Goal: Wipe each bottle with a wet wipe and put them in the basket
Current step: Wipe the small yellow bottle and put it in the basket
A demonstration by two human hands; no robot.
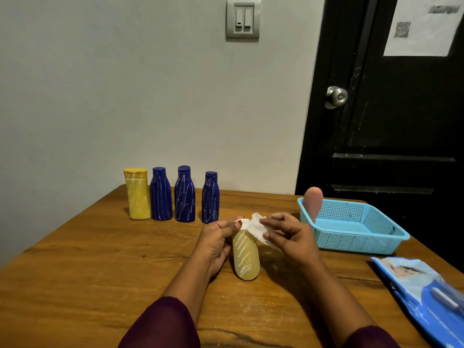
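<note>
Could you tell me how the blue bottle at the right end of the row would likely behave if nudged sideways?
The blue bottle stands tall on a narrow base, so it would probably tip rather than slide. Its rounded body suggests it might then roll on the table.

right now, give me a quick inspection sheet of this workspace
surface: wooden table, scratched
job's things: tan bottle with white streaks, base on the table; wet wipe at its cap end; yellow bottle and three blue bottles in a row at the back, all streaked; pink bottle standing in the blue basket, far left corner; wipes pack at the near right edge
clutter: nothing seen
hands: left hand grips the tan bottle near its cap; right hand pinches the wet wipe
cables: nothing seen
surroundings: grey wall with light switch; black door with knob and a paper sheet
</note>
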